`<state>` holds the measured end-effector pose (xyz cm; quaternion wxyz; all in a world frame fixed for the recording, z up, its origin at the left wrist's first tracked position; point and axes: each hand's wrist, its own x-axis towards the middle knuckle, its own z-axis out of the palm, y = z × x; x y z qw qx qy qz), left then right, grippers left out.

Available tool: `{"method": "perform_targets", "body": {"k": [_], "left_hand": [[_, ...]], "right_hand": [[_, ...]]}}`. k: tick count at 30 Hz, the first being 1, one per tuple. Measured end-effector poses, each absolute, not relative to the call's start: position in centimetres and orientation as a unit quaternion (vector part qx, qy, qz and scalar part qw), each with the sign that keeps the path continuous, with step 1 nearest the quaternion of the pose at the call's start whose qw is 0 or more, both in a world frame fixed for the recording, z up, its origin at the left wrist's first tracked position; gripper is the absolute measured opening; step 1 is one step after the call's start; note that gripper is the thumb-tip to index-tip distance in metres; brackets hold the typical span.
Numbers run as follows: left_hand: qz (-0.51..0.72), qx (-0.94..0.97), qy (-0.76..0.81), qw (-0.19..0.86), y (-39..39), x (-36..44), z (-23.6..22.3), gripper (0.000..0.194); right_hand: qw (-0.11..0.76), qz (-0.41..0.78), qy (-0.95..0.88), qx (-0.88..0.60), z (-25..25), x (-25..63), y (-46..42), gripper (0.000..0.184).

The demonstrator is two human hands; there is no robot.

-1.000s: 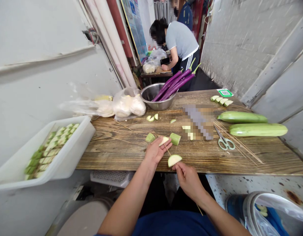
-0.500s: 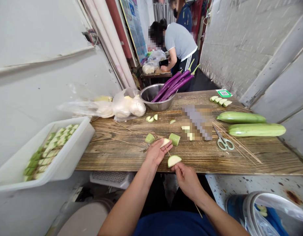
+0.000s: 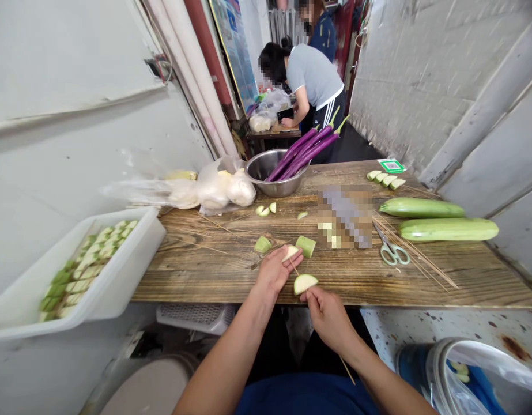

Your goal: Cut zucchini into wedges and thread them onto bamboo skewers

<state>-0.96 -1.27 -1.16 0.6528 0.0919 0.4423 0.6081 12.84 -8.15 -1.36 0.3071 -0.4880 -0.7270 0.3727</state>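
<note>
My left hand (image 3: pixel 271 272) holds a half-round zucchini slice (image 3: pixel 289 252) in its fingers, palm turned up. My right hand (image 3: pixel 329 316) pinches a thin wooden skewer (image 3: pixel 347 370) whose lower end sticks out below the wrist. Another half-round zucchini slice (image 3: pixel 305 282) is threaded on the skewer just above the right fingertips. The skewer's upper end meets the slice in my left hand; whether it has pierced it I cannot tell. Beyond my left fingers a short zucchini chunk (image 3: pixel 306 246) lies on the wooden table (image 3: pixel 231 276), with a smaller chunk (image 3: pixel 262 244) left of it.
On the left stands a white bin (image 3: pixel 151 227) of skewered slices. Purple eggplants (image 3: pixel 302 151) lean in a metal bowl (image 3: pixel 279 189) beside bagged pale food (image 3: pixel 225 187). Whole zucchinis (image 3: pixel 447 229), scissors (image 3: pixel 394 253) and loose skewers (image 3: pixel 425 259) lie right, near a blurred knife (image 3: pixel 343 213). A person (image 3: pixel 315 75) bends over a far table.
Both hands, the skewer and the slices stay almost where they were. The whole view has shifted slightly.
</note>
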Motion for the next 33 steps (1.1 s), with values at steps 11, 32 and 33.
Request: {"method": "perform_targets", "body": {"k": [11, 32, 33], "left_hand": [[0.601, 0.153, 0.398, 0.676, -1.7, -1.2, -0.5, 0.008], [0.627, 0.178, 0.397, 0.646, -1.7, -1.2, -0.7, 0.010], [0.626, 0.186, 0.397, 0.645, -1.7, -1.1, -0.7, 0.010]], "right_hand": [[0.317, 0.390, -0.709, -0.494, -1.6, 13.1, -8.2, 0.029], [0.310, 0.395, -0.713, -0.489, -0.6, 13.1, -7.9, 0.030], [0.311, 0.400, -0.710, -0.489, -0.7, 13.1, -7.9, 0.031]]}}
